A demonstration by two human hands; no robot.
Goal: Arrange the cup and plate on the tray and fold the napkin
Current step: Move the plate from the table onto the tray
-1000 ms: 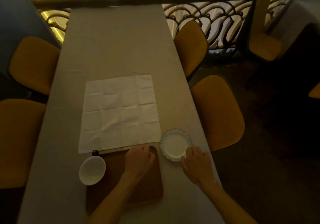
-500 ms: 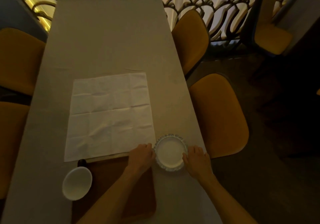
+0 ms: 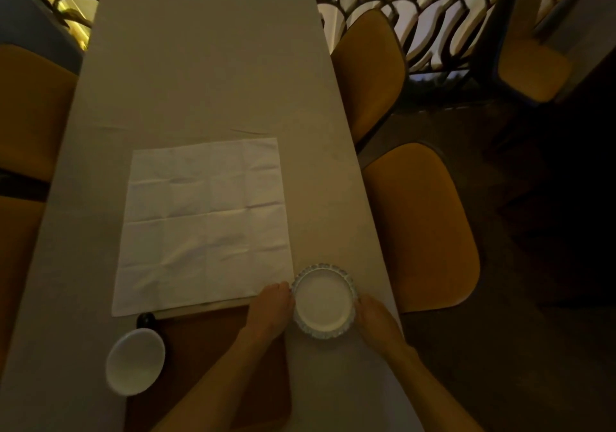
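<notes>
step: taking up small white scallop-rimmed plate (image 3: pixel 322 302), between the hands, off tray | left hand (image 3: pixel 271 308) and right hand (image 3: pixel 375 316) touch opposite rims, whether curled under it unclear | next, likely: lift, carry left onto brown wooden tray (image 3: pixel 200 358) under left forearm | white cup (image 3: pixel 135 360) far left of both hands; unfolded white paper napkin (image 3: pixel 205 225) just beyond left hand.

Bare tablecloth (image 3: pixel 206 74) beyond napkin (image 3: pixel 206 225); chairs (image 3: pixel 420 228) alongside.

Both bare forearms come in from the bottom edge and point forward, toward each other. The left hand (image 3: pixel 270 308) is seen from its back, with the fingers bent down and close together. The right hand (image 3: pixel 375 320) is also seen from its back, its fingers curled downward. The two hands are apart.
</notes>
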